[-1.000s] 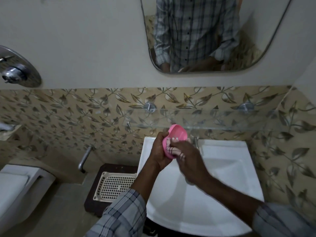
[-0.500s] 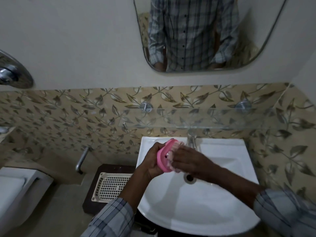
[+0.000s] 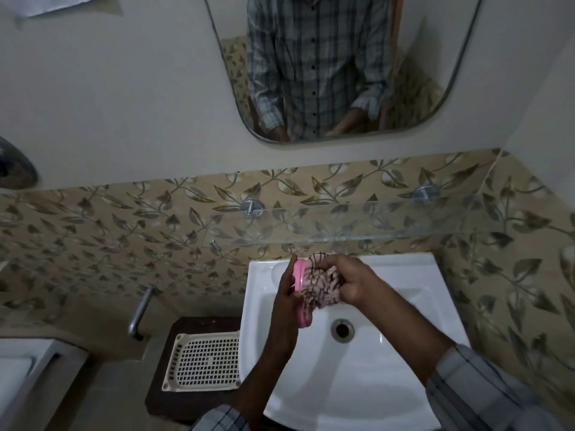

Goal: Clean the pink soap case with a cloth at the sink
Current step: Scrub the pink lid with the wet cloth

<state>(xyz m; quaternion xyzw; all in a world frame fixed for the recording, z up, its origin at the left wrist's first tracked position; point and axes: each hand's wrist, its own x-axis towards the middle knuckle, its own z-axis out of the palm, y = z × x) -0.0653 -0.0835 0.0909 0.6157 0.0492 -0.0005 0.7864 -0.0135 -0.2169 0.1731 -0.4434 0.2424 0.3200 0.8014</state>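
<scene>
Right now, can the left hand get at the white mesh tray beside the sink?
Probably not yet: the path down-left to the mesh tray looks free, but the left hand grips the pink soap case while the right hand holds the cloth against it.

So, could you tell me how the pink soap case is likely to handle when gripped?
Probably stiff: the soap case shows no bend where the cloth is pressed into it. Likely light, since the left hand alone holds it on edge. Its smooth plastic could slip if wet, though no water shows.
</scene>
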